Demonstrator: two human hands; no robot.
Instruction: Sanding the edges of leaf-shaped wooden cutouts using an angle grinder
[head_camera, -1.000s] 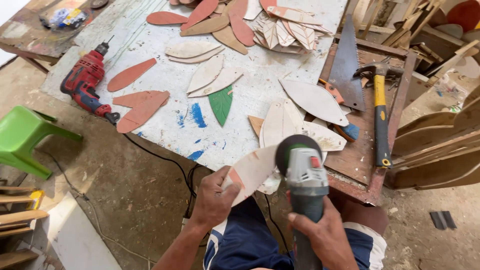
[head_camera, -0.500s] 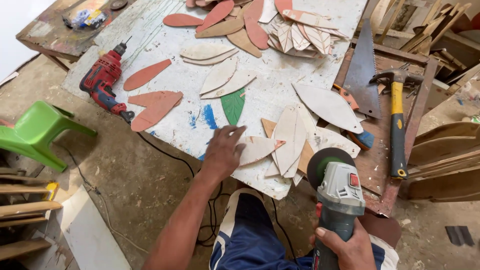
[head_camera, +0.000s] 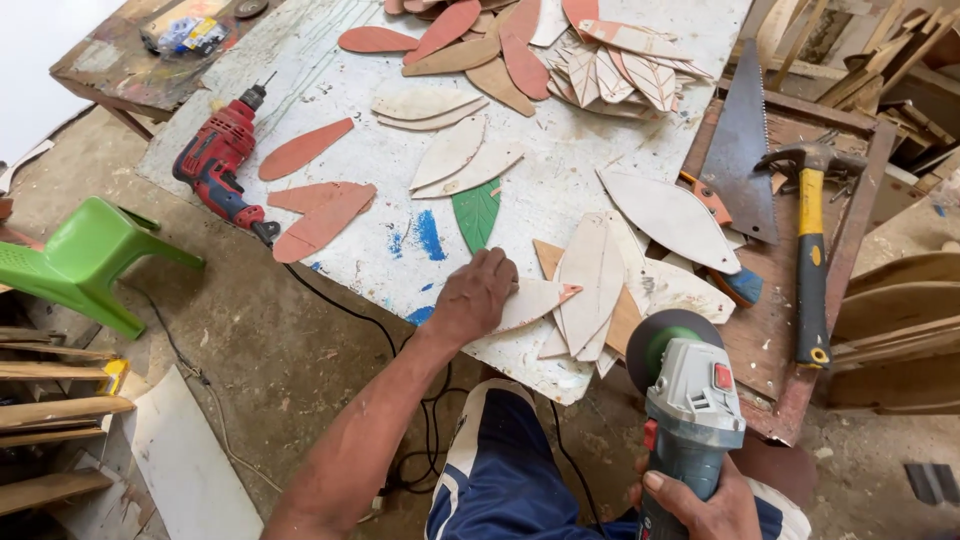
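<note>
Pressing flat, left hand (head_camera: 478, 296) pins a leaf-shaped wood piece (head_camera: 535, 300); right hand (head_camera: 700, 500) grips the grinder (head_camera: 685, 400) beside it. Risk: disc catching nearby fingers or stacked pieces.

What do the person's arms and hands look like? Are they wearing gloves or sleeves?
No gloves and no sleeves. The left hand is bare, and its arm is bare as far as the picture shows. The right hand is bare too, with short fingernails; only a little of it shows. No watch or rings can be seen.
</note>
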